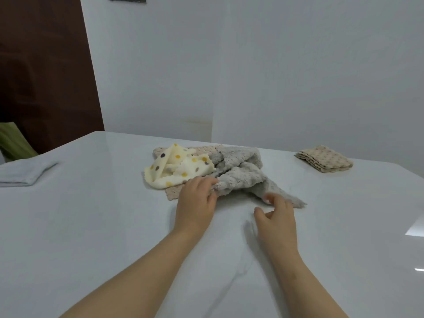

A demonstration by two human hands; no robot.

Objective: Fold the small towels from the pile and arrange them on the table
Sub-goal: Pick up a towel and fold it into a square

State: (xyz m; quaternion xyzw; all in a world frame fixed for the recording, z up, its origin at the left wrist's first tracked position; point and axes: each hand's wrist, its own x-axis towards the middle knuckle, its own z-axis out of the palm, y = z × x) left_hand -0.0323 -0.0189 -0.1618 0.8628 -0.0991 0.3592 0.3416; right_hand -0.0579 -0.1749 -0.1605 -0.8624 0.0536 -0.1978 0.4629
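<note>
Nearest the camera, on the white surface, the left hand is seen with its fingers curled onto the near edge of the grey towel. Just right of it, the right hand is held with thumb and forefinger apart at that towel's corner; contact cannot be told. Behind, a cream spotted towel is heaped against the grey one. Farther off, a folded beige stack lies at right and a folded blue towel at left, before a white wall and a brown door.

Likely home interior. Glossy white bench set against plain white wall; dark brown panel at left, green striped fabric below it. Household linen on bench: pile of small towels, folded stack.
</note>
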